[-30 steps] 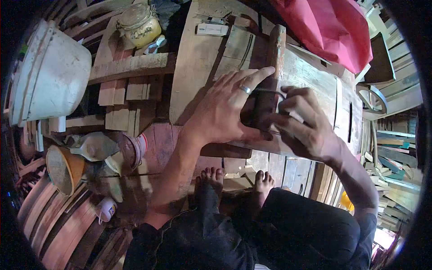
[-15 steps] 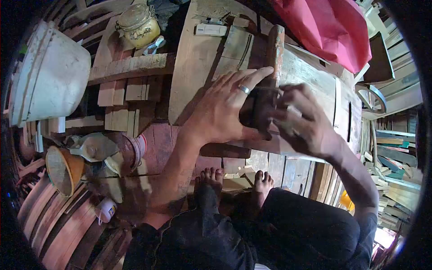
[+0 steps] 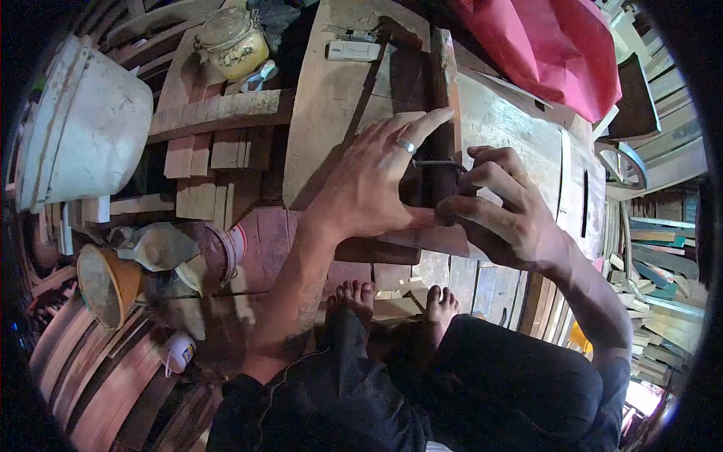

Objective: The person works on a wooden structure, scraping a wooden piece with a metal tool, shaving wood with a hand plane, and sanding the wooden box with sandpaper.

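Clear glass clip-top jar (image 3: pixel 233 53) with yellowish stuff inside sits past the table's (image 3: pixel 520 124) left edge. Long reddish-brown wooden bar (image 3: pixel 446 68) points to the far edge — tabletop stretches off right. Left hand (image 3: pixel 373 177) is spread wide at the bar; right hand's (image 3: pixel 512 207) curled on a thin dark metal rod (image 3: pixel 437 163) — it's crosswise to the bar.

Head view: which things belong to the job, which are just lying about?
Likely in the job:
wooden bar at the left hand
thin dark rod by the right hand

Seemingly just lying about:
white bucket
glass jar
red sheet
small white box
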{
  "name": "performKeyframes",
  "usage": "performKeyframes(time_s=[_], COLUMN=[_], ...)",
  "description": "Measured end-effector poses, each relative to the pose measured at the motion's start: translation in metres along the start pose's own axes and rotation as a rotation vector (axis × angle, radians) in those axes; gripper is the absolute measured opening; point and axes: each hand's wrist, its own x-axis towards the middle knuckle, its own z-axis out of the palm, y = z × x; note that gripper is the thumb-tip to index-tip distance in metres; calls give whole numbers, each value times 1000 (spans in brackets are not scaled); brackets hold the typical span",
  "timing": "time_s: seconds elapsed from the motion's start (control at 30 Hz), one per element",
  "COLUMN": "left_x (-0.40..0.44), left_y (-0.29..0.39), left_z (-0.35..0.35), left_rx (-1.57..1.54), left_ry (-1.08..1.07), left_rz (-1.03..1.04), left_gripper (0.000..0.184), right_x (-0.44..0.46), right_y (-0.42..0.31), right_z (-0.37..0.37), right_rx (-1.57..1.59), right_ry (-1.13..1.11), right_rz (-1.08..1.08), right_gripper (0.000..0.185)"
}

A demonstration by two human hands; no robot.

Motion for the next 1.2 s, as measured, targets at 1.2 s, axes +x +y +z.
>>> performKeyframes(time_s=[1.2], left_x=[0], left_y=[2], left_z=[-5], left_rx=[-21], left_ry=[-30], left_rz=[68], left_gripper=[122], right_x=[-9], right_y=[6], right_z=[12], right_rx=[46], right_ry=[80], right_rz=[126], right_gripper=[47])
